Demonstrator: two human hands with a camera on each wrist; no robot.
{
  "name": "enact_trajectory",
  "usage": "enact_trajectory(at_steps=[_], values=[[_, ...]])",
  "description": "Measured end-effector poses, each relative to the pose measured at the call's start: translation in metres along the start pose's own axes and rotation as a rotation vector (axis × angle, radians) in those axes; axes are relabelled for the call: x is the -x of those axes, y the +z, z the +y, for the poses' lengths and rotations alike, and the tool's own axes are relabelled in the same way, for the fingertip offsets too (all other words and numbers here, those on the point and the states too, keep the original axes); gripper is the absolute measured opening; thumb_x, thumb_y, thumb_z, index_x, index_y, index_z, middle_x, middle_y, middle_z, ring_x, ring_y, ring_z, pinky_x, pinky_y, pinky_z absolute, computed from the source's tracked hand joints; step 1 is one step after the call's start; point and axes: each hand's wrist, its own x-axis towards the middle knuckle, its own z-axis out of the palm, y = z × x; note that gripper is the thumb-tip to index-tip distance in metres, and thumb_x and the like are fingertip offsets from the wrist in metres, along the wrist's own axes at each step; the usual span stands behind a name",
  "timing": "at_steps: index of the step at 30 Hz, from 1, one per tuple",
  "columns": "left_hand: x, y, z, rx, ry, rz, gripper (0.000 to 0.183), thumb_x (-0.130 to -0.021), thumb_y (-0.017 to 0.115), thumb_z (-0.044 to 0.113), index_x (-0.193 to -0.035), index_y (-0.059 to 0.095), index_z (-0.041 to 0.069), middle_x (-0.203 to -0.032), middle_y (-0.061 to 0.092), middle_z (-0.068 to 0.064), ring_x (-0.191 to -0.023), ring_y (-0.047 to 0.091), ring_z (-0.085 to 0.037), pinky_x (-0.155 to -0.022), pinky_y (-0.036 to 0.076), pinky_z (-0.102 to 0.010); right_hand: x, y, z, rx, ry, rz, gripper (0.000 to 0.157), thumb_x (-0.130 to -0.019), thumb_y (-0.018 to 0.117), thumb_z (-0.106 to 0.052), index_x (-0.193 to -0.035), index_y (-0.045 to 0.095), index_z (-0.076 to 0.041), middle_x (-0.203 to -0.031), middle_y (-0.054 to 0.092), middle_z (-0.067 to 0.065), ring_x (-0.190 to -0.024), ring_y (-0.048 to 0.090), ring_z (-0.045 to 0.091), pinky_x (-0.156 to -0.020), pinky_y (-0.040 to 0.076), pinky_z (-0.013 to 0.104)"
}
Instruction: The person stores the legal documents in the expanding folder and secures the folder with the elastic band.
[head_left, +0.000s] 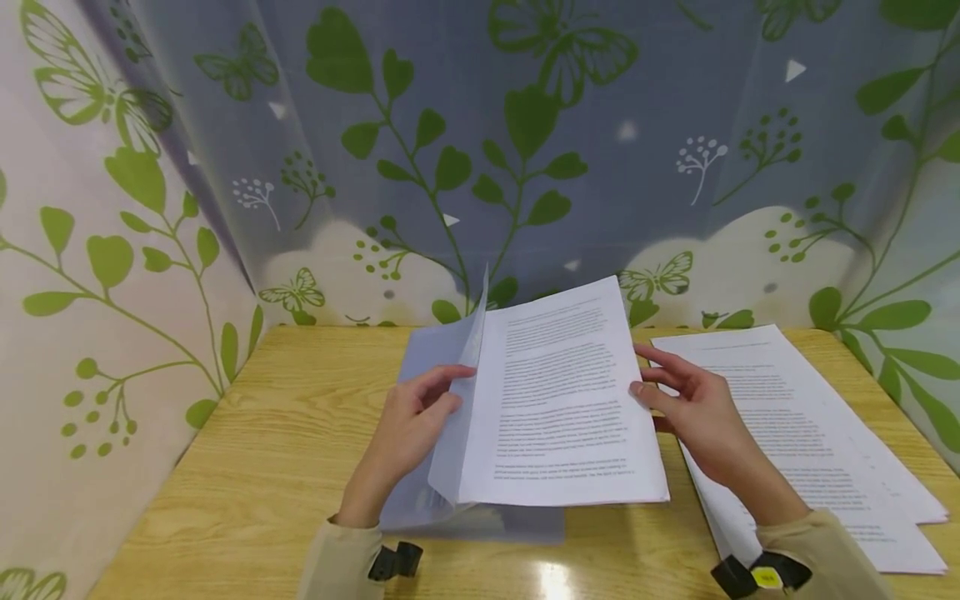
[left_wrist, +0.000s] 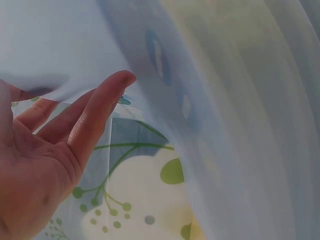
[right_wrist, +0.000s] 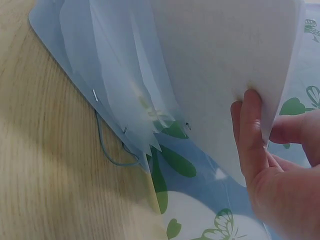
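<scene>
wooden table (head_left: pixel 247 433) below, left fingers (head_left: pixel 446 374), parted, touch a translucent folder (head_left: pixel 457 443); right fingers (head_left: pixel 662 398) pinch printed pages (head_left: pixel 558 400).

A table (head_left: pixel 247 450) with a light yellow-brown wood-grain surface occupies the lower area of the head view. A printed fabric screen (head_left: pixel 637 158) stands along the rear table edge. Its rear section is grey-blue, with pale rounded shapes (head_left: pixel 330 258) along the bottom. The left section (head_left: pixel 45 408) is mainly whitish; the right section (head_left: pixel 933 267) is also pale. The print comprises green leaf stems (head_left: pixel 453 167), butterflies (head_left: pixel 566 50), berry sprigs and small white triangles. A bright light reflection (head_left: pixel 555 579) appears at the near table edge; its source is out of frame.
</scene>
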Motion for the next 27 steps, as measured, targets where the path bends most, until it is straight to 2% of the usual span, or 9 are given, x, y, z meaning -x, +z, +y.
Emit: enact_trajectory(at_steps=[7, 11, 16, 19, 27], values=[[0.0, 0.0, -0.001, 0.007, 0.001, -0.004, 0.035, -0.092, 0.059, 0.007, -0.119, 0.075, 0.022, -0.083, 0.062, -0.001, -0.065, 0.043, -0.011, -0.06, 0.033, -0.022, -0.006, 0.004, -0.003, -0.007, -0.014, 0.006, 0.06, -0.099, 0.066, -0.015, -0.154, 0.045, -0.006, -0.109, 0.07, -0.014, -0.089, 0.073, 0.008, -0.075, 0.062, 0.03], [0.0, 0.0, 0.0, 0.01, 0.012, -0.008, 0.036, -0.092, 0.059, 0.006, -0.119, 0.075, 0.022, -0.085, 0.063, -0.002, -0.065, 0.042, -0.011, -0.061, 0.033, -0.022, -0.011, 0.008, -0.004, -0.013, -0.014, 0.006, 0.059, -0.099, 0.067, -0.016, -0.153, 0.046, -0.007, -0.11, 0.07, -0.014, -0.09, 0.073, 0.008, -0.076, 0.062, 0.031], [0.0, 0.0, 0.001, 0.019, 0.015, -0.013, 0.036, -0.091, 0.059, 0.005, -0.119, 0.076, 0.02, -0.078, 0.057, -0.001, -0.063, 0.039, -0.009, -0.06, 0.032, -0.022, -0.014, 0.014, -0.006, -0.013, -0.016, -0.007, 0.058, -0.099, 0.067, -0.016, -0.153, 0.046, -0.008, -0.11, 0.07, -0.013, -0.091, 0.073, 0.009, -0.077, 0.062, 0.031], [0.0, 0.0, 0.001, 0.022, 0.018, -0.013, 0.036, -0.091, 0.058, 0.004, -0.119, 0.076, 0.02, -0.07, 0.048, 0.001, -0.06, 0.036, -0.007, -0.058, 0.03, -0.022, -0.016, 0.018, -0.006, -0.019, -0.023, -0.016, 0.058, -0.099, 0.067, -0.016, -0.153, 0.047, -0.008, -0.111, 0.07, -0.012, -0.091, 0.073, 0.009, -0.077, 0.062, 0.031], [0.0, 0.0, 0.001, 0.025, 0.015, -0.016, 0.036, -0.091, 0.058, 0.004, -0.119, 0.076, 0.019, -0.066, 0.043, 0.002, -0.058, 0.033, -0.005, -0.056, 0.028, -0.021, -0.02, 0.028, -0.005, -0.043, -0.007, -0.032, 0.056, -0.099, 0.066, -0.014, -0.151, 0.048, -0.007, -0.111, 0.07, -0.01, -0.09, 0.073, 0.01, -0.076, 0.061, 0.032]])
